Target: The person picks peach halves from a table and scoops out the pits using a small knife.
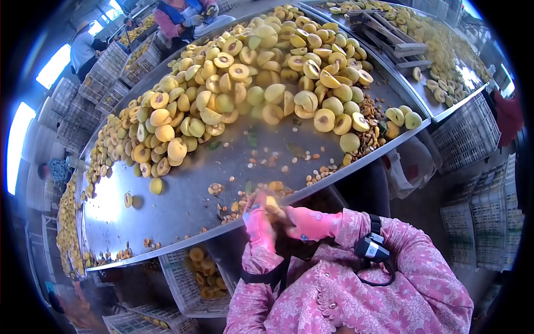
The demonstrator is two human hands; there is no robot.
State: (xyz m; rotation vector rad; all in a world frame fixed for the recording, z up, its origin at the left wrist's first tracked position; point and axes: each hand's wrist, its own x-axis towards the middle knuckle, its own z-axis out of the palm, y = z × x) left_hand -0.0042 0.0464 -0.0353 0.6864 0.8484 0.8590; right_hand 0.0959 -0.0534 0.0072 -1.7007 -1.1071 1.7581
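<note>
Both of my hands wear pink gloves and meet at the near edge of a metal table [189,209]. Between them is a yellow piece of fruit [272,207], which looks like a peach half; fingers partly hide it. My left hand [257,221] is closed around its left side, fingertips blurred. From the right, my right hand [309,222] is closed on the same piece. Just beyond the hands lie loose pits and scraps [236,209]. A large heap of cut yellow peaches [239,72] covers the far side of the table, many with brown pit hollows showing.
A crate of fruit pieces [192,306] stands below the table edge, left of my arms. More pits [370,119] are piled at the right. A second fruit table [445,114] holds wooden slats [392,42]. Stacked crates [473,133] stand right. A co-worker [186,16] is across the table.
</note>
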